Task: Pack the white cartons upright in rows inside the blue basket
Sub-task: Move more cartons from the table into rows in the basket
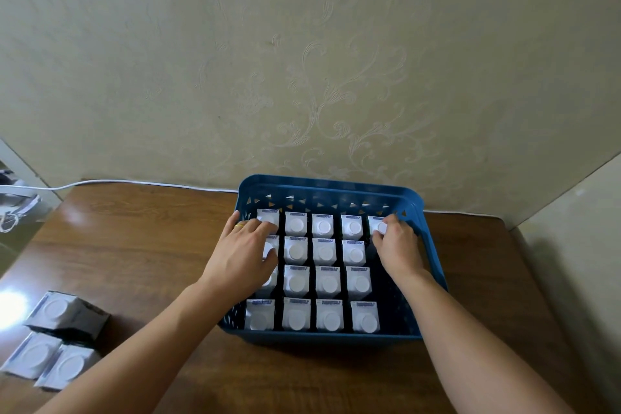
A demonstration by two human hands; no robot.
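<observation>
Cartons (325,282) fill the basket (433,245) — right hand (396,242) pinches the far-corner carton (378,225), left hand (243,252) lies flat on left-column tops.

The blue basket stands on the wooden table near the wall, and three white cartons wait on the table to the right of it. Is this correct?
Not quite. The head view shows the three white cartons waiting on the wooden table to the left of the blue basket, not the right. The basket does stand near the wall.

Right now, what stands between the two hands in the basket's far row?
In the head view, three upright white cartons stand in that row between the left hand and the right hand.
</observation>
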